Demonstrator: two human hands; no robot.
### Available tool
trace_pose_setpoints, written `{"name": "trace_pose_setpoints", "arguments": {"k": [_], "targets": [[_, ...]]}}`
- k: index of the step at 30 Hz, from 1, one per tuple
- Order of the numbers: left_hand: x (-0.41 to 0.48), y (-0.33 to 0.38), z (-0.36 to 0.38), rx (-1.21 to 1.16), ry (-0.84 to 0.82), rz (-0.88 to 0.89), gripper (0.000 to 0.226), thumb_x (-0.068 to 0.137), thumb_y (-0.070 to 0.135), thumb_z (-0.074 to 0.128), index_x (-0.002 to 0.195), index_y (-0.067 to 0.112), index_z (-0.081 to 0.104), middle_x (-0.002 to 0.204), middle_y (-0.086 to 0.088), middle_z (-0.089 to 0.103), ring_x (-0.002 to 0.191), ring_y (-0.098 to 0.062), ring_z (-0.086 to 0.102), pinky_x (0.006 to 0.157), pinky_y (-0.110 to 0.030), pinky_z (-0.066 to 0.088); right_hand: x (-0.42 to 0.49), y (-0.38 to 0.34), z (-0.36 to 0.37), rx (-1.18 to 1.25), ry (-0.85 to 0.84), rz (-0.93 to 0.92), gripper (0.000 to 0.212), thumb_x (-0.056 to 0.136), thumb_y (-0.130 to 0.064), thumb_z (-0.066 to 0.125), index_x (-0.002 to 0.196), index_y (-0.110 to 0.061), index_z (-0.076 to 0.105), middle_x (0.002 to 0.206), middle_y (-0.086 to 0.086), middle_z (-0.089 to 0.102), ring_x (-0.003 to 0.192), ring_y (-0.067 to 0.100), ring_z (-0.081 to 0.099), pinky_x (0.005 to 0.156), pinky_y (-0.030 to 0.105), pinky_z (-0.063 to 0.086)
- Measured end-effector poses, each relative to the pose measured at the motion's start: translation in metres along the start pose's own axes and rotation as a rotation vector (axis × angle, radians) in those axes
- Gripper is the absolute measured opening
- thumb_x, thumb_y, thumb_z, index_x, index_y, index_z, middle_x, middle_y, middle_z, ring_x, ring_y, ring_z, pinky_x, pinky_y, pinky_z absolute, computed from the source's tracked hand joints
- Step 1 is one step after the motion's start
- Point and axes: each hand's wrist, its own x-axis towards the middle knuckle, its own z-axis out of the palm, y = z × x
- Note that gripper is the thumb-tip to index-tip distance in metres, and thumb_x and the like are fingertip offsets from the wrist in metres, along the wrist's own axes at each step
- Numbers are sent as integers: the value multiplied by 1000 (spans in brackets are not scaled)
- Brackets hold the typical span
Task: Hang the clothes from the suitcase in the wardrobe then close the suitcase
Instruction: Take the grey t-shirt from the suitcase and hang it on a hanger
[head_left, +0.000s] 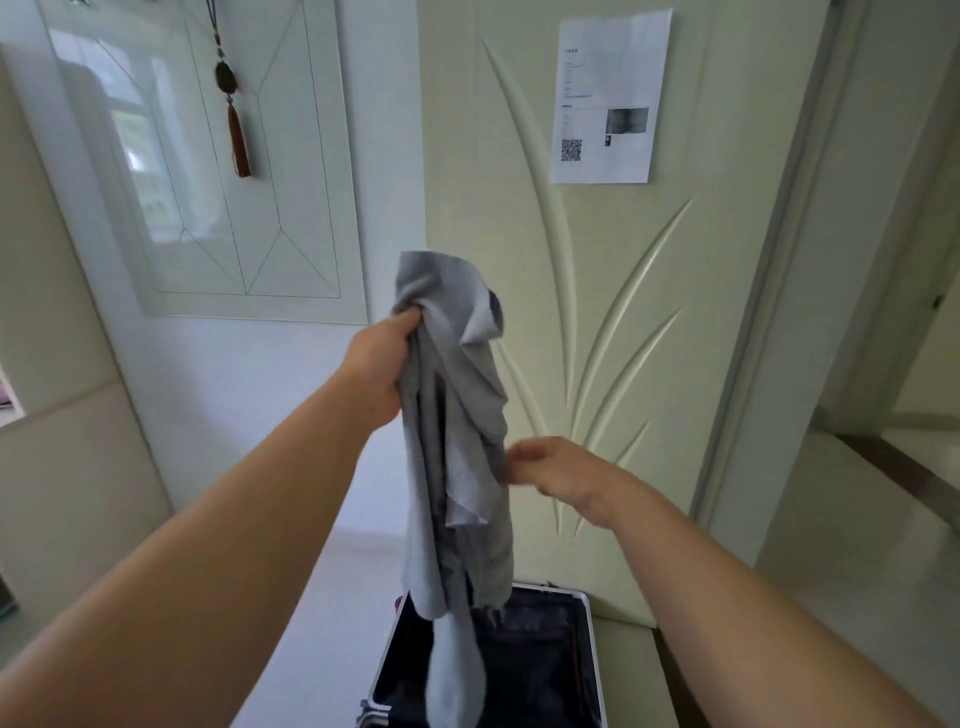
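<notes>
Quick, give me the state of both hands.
Left hand: gripping the grey garment near its top.
Right hand: at the garment's side, blurred; grip cannot be told.

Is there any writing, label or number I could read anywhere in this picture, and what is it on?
White sheet on the cream door: printed lines, too blurred to read.
QR code on that sheet: a code pattern, no words.
Grey garment in the left hand: no label shows.

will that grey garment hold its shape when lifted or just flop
Probably floppy: the grey garment hangs in limp folds from the grip of the left hand. Likely light, since one hand holds it up. It may snag, as its lower end dangles over the open suitcase.
</notes>
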Motion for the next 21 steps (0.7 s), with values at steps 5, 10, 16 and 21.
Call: {"name": "trace_pose_setpoints", "arguments": {"k": [5, 10, 16, 21], "targets": [[22, 2, -37, 273, 190, 36, 24, 91, 29, 56, 102, 8, 57, 101, -8, 62, 87, -23, 60, 74, -33, 49, 11, -26, -5, 579, 302, -44, 20, 85, -10, 52, 68, -11, 63, 63, 6, 62, 65, 21, 57, 64, 31, 44], [6, -18, -35, 931, -267, 513, 81, 74, 9, 74, 140, 27, 30, 144, 4, 33, 123, -23, 49, 101, -31, 42, 15, -57, 6, 516, 278, -62, 23, 90, -6, 48, 73, -9, 63, 72, 10, 61, 67, 22, 57, 67, 33, 48], [-16, -41, -21, 996, -674, 355, 91, 62, 20, 86, 136, 33, 35, 147, 15, 16, 131, -11, 35, 83, -19, 50, 12, -60, 7, 576, 171, -32, 21, 90, -4, 49, 77, -6, 65, 64, 12, 66, 61, 25, 62, 63, 34, 52], [-25, -66, -3, 1195, -447, 643, 56, 77, 10, 61, 126, 26, 40, 134, 2, 46, 105, -24, 59, 86, -37, 51, 5, -46, -7, 568, 223, 11, 23, 90, -5, 49, 72, -6, 63, 59, 11, 65, 56, 22, 62, 62, 33, 51]]}}
